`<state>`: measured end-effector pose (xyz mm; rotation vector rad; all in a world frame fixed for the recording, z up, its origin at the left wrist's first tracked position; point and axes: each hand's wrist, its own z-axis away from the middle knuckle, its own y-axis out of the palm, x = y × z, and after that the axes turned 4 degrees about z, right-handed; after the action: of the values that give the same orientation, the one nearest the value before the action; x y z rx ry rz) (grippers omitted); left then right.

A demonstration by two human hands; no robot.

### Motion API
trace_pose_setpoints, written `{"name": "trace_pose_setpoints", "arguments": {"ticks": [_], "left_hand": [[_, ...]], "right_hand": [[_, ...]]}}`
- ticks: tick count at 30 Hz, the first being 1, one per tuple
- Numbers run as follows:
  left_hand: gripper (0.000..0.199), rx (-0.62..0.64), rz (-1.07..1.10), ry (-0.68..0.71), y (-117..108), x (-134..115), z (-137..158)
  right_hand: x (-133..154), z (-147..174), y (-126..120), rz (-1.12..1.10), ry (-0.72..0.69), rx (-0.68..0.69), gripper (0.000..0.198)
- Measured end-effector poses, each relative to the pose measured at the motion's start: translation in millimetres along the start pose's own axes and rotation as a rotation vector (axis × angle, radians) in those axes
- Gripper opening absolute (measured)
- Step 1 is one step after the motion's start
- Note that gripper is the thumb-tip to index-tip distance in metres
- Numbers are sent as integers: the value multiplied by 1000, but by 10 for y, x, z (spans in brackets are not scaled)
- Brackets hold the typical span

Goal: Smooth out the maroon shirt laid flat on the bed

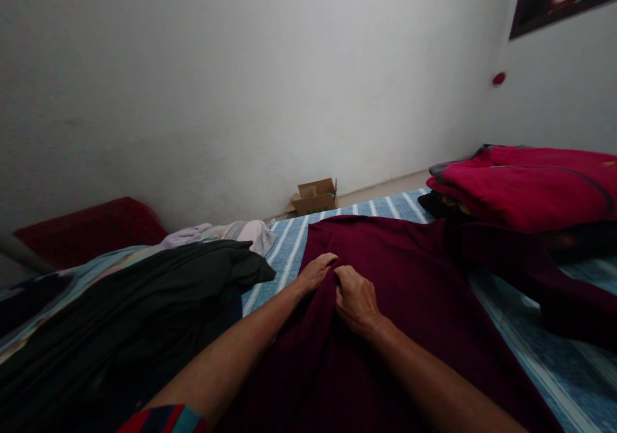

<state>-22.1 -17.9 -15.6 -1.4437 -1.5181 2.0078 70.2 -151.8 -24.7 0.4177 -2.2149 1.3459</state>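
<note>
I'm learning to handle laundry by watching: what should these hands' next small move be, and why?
Probably ease the left hand outward to its left to smooth the cloth: it sits close beside the curled right hand, and the maroon garment is creased there, while much of the rest lies spread over the striped sheet.

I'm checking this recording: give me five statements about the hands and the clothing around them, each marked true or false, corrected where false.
1. The left hand and right hand are both on the maroon garment. True.
2. The striped sheet is yellow and green. False: the striped sheet is blue and white.
3. A dark garment lies to the left of the maroon garment. True.
4. The pink-red clothing is at the left of the picture. False: the pink-red clothing is at the right.
5. A cardboard box shows beyond the sheet's far edge. True.
</note>
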Motion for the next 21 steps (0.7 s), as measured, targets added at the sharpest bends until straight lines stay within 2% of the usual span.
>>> {"name": "trace_pose_setpoints", "arguments": {"ticks": [5,9,14,21], "left_hand": [[24,5,-1,27,17,13,-11],[24,11,0,52,10,-6,-7],[19,-2,-10,54,33,38,-26],[25,-25,-27,65,97,137,-42]], "right_hand": [[11,1,-9,-64,89,-34,28],[7,3,-7,-89,147,-51,18],[-8,29,31,-151,75,-106,7],[-64,20,61,-149,3,-100,18]]}}
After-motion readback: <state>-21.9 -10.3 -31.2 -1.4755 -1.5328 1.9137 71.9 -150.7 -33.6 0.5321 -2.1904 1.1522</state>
